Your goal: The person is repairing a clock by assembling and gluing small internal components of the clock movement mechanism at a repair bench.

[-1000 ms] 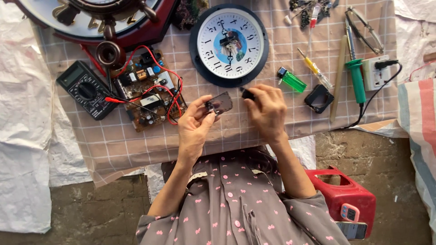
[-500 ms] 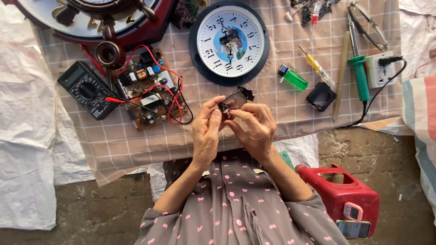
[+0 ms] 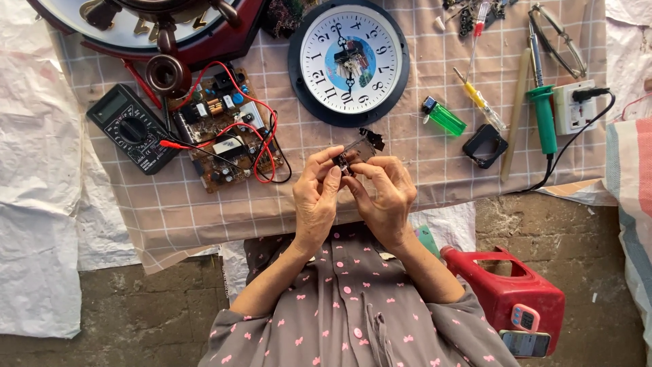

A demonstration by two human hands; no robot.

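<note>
At frame centre, the left hand point(image 3: 316, 197) and right hand point(image 3: 384, 194) pinch a small black clock mechanism point(image 3: 356, 151) above the checked cloth point(image 3: 421, 163), below the wall clock point(image 3: 348, 62); concrete floor point(image 3: 136, 312) lies lower left.

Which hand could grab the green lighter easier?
Probably the right hand. The green lighter lies on its side of the cloth, closer to it than to the left hand. Both hands hold the small clock part, so one must let go.

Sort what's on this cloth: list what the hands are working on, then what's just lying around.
In hand:
left hand, right hand, small dark clock part

Lying about:
wall clock, multimeter, circuit board, green lighter, soldering iron, screwdriver
</note>
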